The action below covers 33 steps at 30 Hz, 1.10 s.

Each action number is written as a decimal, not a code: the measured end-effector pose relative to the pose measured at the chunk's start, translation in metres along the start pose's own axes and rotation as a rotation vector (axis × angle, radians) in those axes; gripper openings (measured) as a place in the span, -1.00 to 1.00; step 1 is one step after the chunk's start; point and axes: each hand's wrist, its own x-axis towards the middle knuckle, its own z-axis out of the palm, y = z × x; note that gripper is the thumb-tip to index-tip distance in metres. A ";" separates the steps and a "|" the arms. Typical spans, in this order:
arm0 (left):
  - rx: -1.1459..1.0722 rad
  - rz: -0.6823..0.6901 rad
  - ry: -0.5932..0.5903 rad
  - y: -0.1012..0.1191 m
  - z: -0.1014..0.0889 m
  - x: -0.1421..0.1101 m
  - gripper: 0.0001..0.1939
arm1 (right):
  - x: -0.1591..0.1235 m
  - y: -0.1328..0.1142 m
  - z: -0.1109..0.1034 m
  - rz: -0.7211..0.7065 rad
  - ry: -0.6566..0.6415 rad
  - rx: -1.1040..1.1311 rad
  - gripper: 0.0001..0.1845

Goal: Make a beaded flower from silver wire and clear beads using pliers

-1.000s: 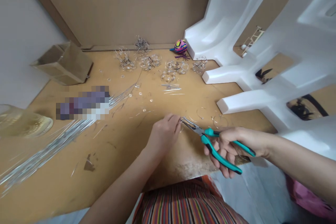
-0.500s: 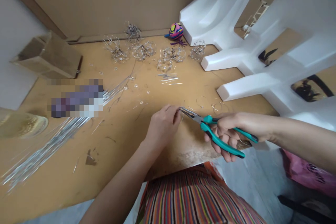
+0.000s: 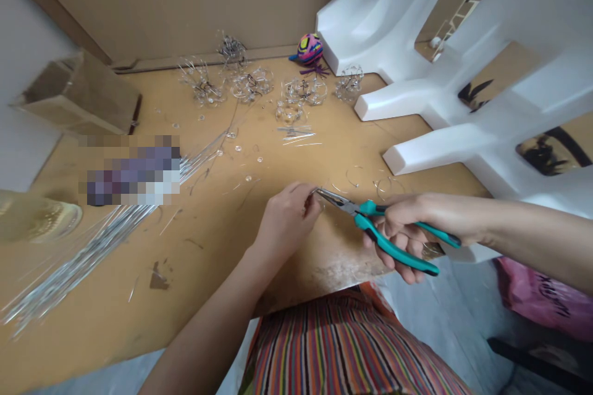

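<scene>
Near the front edge of the table (image 3: 222, 296), my right hand (image 3: 407, 231) is wrapped round long-nose pliers (image 3: 393, 251) with teal and black handles. Their jaws point left and their tips meet the fingertips of my left hand (image 3: 286, 216). Those fingers are pinched together at the tips; what is between them is too small and hidden to make out. Just behind the pliers lie thin curved wires (image 3: 388, 187). Farther back is a small pile of short straight wires (image 3: 296, 133), and beyond it stand several coiled wire pieces with clear beads (image 3: 303, 92).
A long bundle of silver wires (image 3: 83, 265) crosses the left side, beside a blurred-out object (image 3: 132, 173). An open cardboard box (image 3: 88, 99) stands back left, a patterned ball-shaped item (image 3: 309, 49) at the back. White moulded legs (image 3: 417, 151) jut in from the right. Loose beads (image 3: 238, 149) are scattered mid-table.
Both hands hold nearly the same pose, with the plier tips still at the left fingertips. The plier handles have shifted very slightly to the right, and the camera view has moved a little.
</scene>
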 end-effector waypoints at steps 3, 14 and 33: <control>-0.026 -0.005 -0.019 0.000 -0.002 0.001 -0.82 | -0.001 -0.001 0.000 0.022 0.015 -0.022 -0.74; -0.011 -0.005 -0.086 0.001 -0.006 0.001 -0.82 | -0.003 -0.001 0.001 0.008 0.022 -0.036 -0.74; -0.038 -0.032 -0.044 0.001 -0.006 0.000 -0.78 | -0.013 0.001 0.004 -0.049 -0.059 0.008 -0.69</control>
